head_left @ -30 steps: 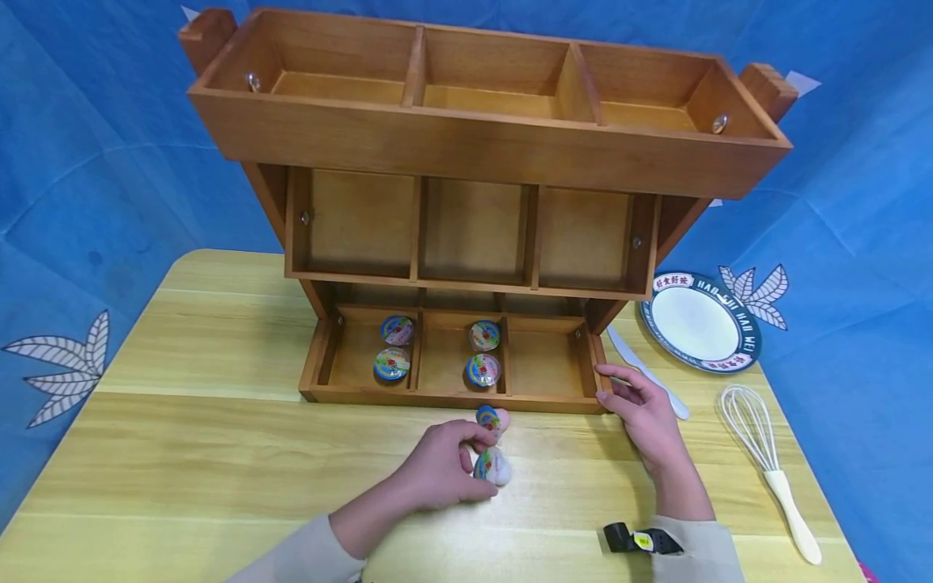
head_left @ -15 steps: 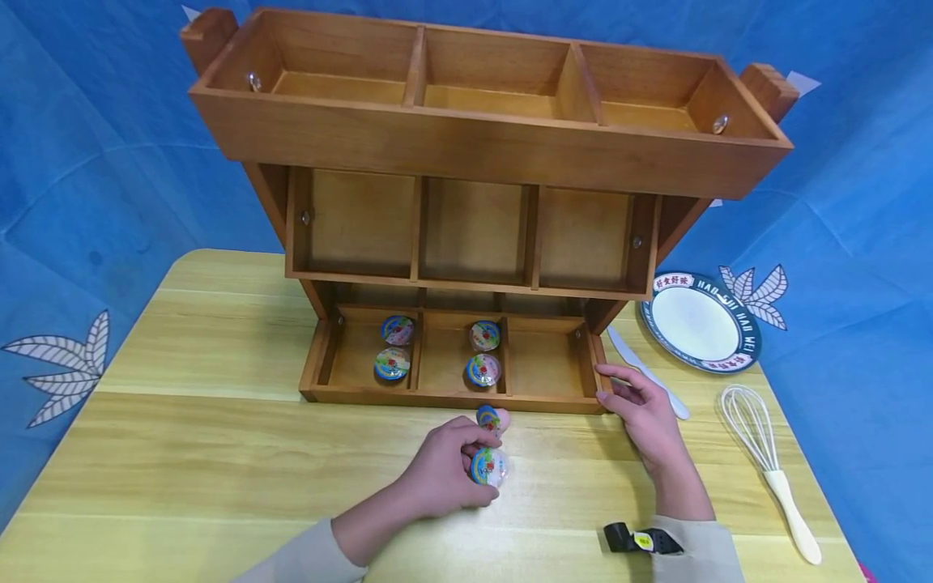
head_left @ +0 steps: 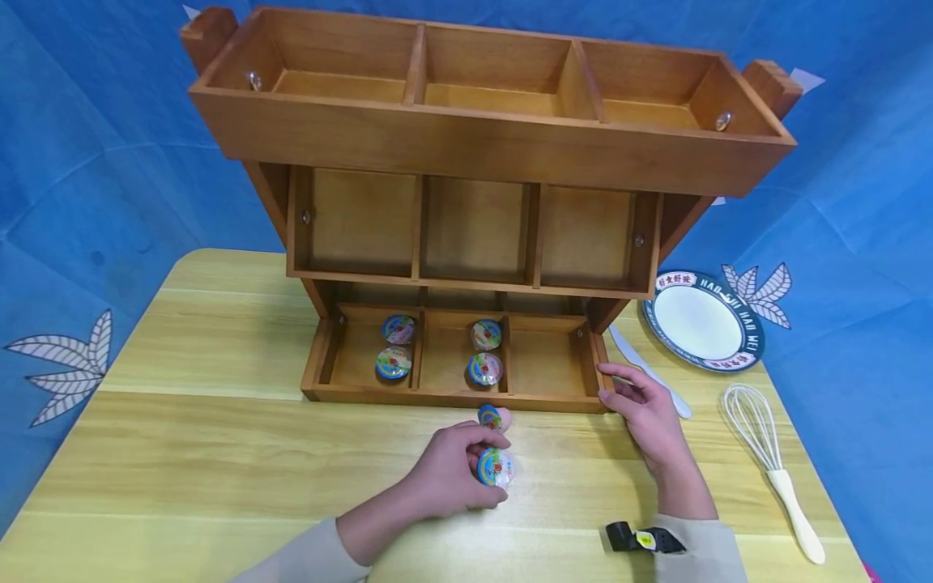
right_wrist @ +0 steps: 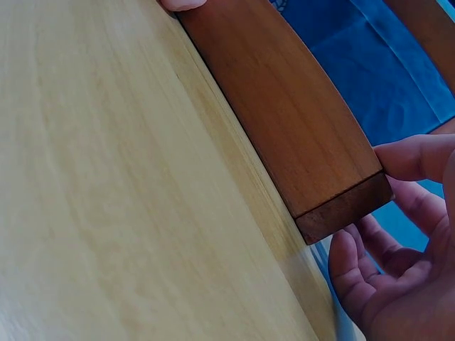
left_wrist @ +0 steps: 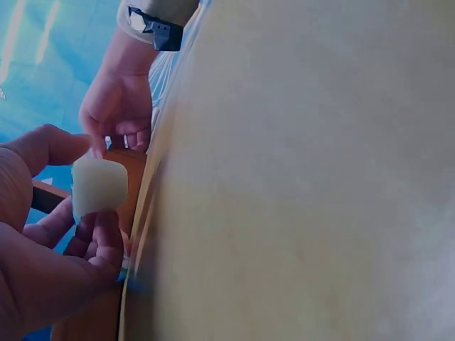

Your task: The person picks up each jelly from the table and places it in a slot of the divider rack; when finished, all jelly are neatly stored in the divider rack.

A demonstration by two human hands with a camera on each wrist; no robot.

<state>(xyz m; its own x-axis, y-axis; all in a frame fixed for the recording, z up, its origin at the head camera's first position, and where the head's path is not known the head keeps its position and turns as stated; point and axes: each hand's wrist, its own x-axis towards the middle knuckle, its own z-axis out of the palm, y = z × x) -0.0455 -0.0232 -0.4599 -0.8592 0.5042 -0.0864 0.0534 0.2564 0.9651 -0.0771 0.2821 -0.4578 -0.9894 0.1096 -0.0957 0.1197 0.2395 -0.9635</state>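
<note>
My left hand [head_left: 450,476] pinches a small jelly cup [head_left: 497,468] between thumb and fingers, above the table; its printed lid faces the head camera. In the left wrist view the cup's pale body [left_wrist: 99,186] shows between the fingertips. Another jelly cup [head_left: 489,417] lies on its side against the front of the rack's bottom tray [head_left: 452,400], just beyond my fingers. At that tray's right front corner, my right hand [head_left: 645,413] grips the wood with thumb and fingers. Two jelly cups [head_left: 394,363] stand in the tray's left compartment, and two more [head_left: 484,369] in its middle one.
The wooden rack's upper tiers [head_left: 488,138] overhang the bottom tray. To the right lie a white knife [head_left: 645,368], a green-rimmed plate [head_left: 751,328] and a whisk [head_left: 776,474]. Blue cloth [head_left: 87,194] surrounds the table [head_left: 219,453].
The jelly cup in my left hand has turned so its lid faces up more fully, and the hand has shifted slightly right. My right hand stays on the tray corner.
</note>
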